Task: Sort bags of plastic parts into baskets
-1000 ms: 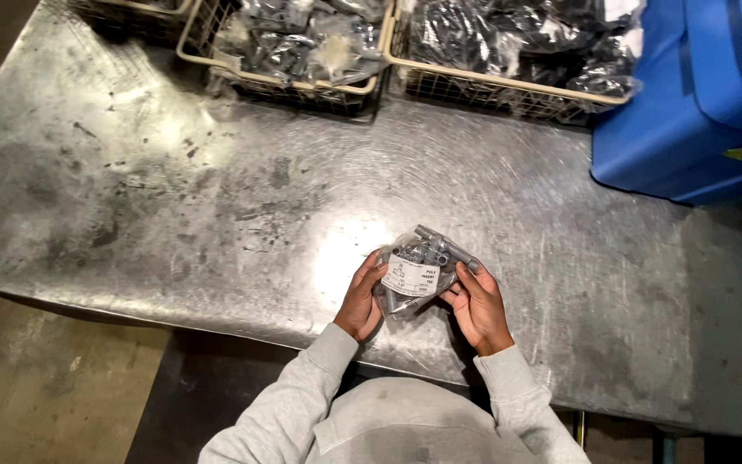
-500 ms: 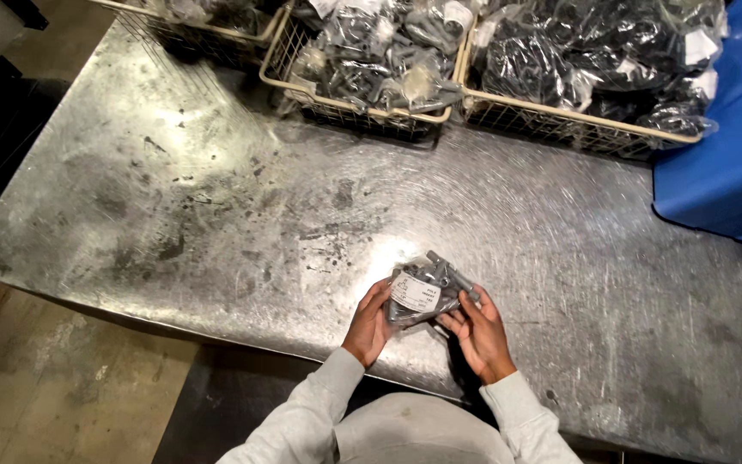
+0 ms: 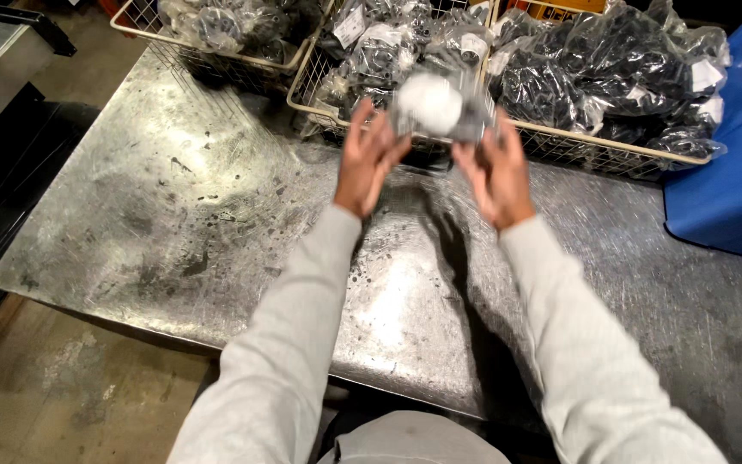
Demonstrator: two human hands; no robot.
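Head camera is looking down over two grey-sleeved arms stretching out across the metal table, and both hands are lifted up ahead of the person. The left hand is gripping the near left edge of a small clear plastic bag, fingers curling up against it. The right hand is holding the bag's right side, fingers spread and pressing on it. The bag is blurring with motion; a round white label is showing on its face and dark parts are showing through the plastic. It is hanging in the air between the two hands, just in front of the middle wire basket, clear of the tabletop. That basket is sitting at the far edge of the table, heaped with similar bagged dark parts. Another wire basket is standing to its left and a third basket to its right, both also filled. A blue bin is sitting at the right edge.
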